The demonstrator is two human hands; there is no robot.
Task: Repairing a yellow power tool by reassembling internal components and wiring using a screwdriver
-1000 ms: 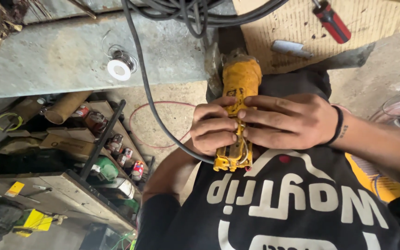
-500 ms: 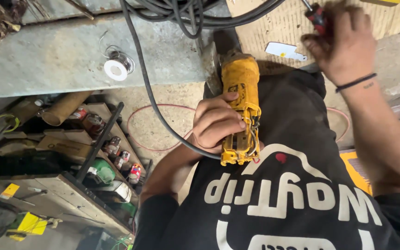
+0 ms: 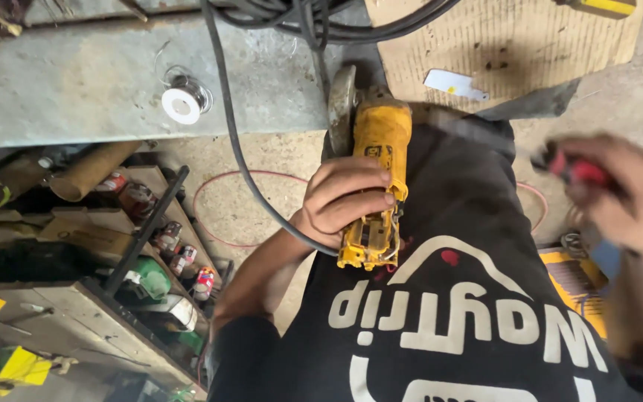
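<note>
The grey table (image 3: pixel 76 82) spans the upper left, carrying a small white tape roll (image 3: pixel 181 105) and black cables (image 3: pixel 314 18), with a tan cardboard sheet (image 3: pixel 515 45) to its right bearing a white oblong label (image 3: pixel 455 84) with a yellow spot. The yellow grinder (image 3: pixel 376 186) rests on the person's black-clad lap, disc end toward the table, with the left hand (image 3: pixel 344 201) clasped around its body. The right hand (image 3: pixel 619 193), blurred, is closed around a red-handled screwdriver (image 3: pixel 578 170) well right of the grinder.
</note>
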